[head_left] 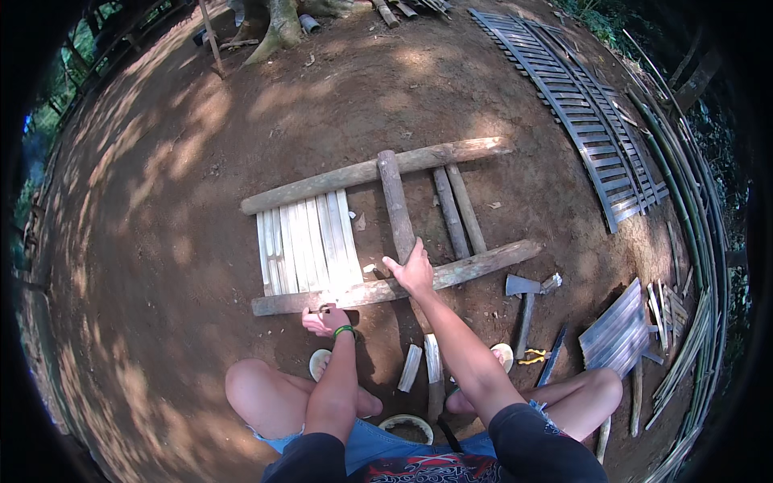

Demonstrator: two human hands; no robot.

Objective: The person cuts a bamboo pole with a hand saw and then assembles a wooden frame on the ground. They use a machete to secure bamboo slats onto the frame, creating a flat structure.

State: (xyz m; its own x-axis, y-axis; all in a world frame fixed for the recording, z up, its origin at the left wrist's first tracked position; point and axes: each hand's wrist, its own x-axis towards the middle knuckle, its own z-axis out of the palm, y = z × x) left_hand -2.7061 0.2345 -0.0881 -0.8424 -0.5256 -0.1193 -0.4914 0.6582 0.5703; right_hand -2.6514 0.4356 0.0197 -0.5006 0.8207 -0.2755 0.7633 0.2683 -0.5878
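Note:
My left hand (324, 320), a green band at its wrist, is closed at the near edge of the near log (378, 291). Its fingers pinch something small and thin that I cannot make out. My right hand (414, 272) grips a barked cross log (394, 193) from above where it passes over the near log, with the thumb out to the left. Some of its fingers are hidden. The cross log also rests on the far log (338, 179). Pale split slats (310, 241) lie side by side between the two long logs, left of the cross log.
Two thinner poles (459, 211) lie between the logs at right. An axe (523, 302), yellow-handled pliers (531, 357) and a dark blade (552, 354) lie by my right knee. Further right are a corrugated sheet (616, 334), bamboo poles (692, 209) and a slatted frame (576, 113). A tape roll (407, 420) is between my legs.

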